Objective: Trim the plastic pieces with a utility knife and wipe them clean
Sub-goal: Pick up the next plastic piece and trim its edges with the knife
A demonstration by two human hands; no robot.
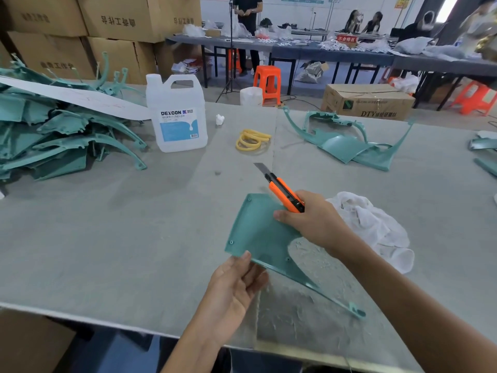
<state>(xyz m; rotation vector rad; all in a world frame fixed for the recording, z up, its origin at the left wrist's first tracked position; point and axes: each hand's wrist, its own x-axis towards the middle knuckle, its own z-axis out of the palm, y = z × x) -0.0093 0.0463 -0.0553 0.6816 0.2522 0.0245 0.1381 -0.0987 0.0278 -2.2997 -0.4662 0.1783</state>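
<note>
Left hand [236, 286] pinches the near edge of the teal piece [261, 232], thumb on top, fingers partly hidden beneath. Right hand [312, 219] grips the orange knife [285, 193], blade out and pointing away, thumb against the piece. Piece is over the table [107, 238]; contact with it unclear. Rag [376, 227] lies just beside the right hand, partly covered by the forearm.

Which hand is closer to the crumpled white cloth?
Right. The right hand, gripping the orange knife, is just left of the white cloth. The left hand holds the near corner of the teal plastic piece, farther from the cloth.
</note>
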